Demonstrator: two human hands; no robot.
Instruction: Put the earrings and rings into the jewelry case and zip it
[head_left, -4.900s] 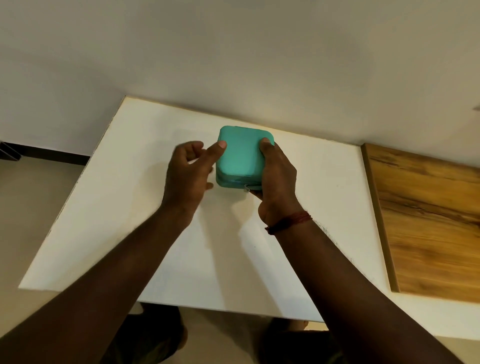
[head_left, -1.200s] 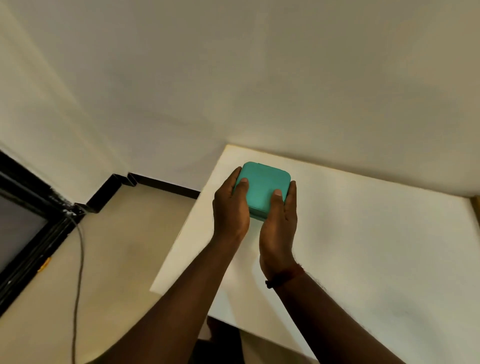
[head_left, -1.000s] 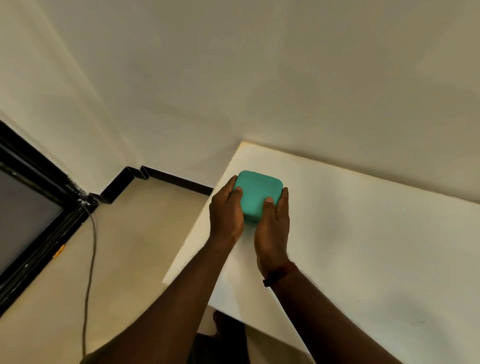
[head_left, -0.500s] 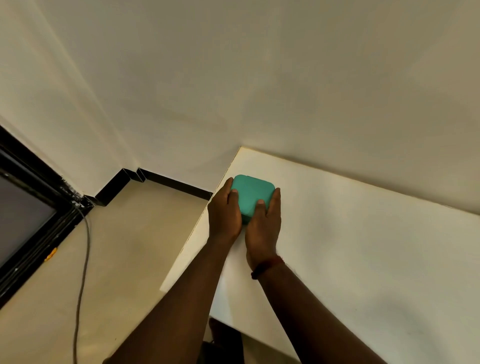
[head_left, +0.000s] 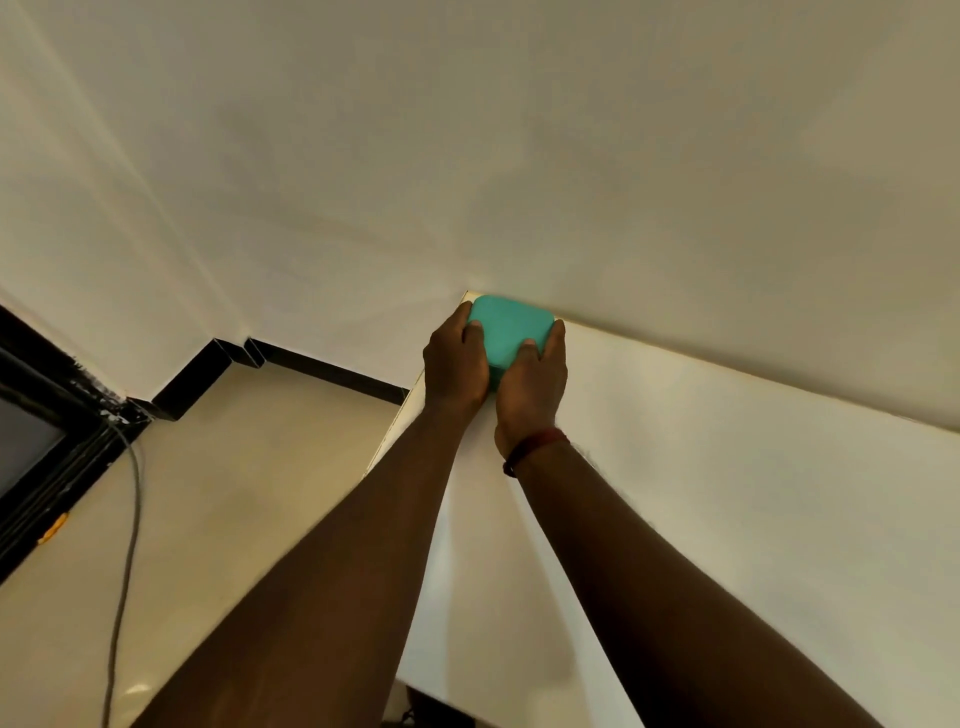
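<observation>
Head: both grips curled round case

I see the jewelry case has gone from mid-desk to the far left corner of the desk, right by the wall. The left hand, earlier loose beside it, now grips its left side. The right hand has come off the zip end and grips the right side. My view has swung left: wooden panel out, floor and cable in.
</observation>
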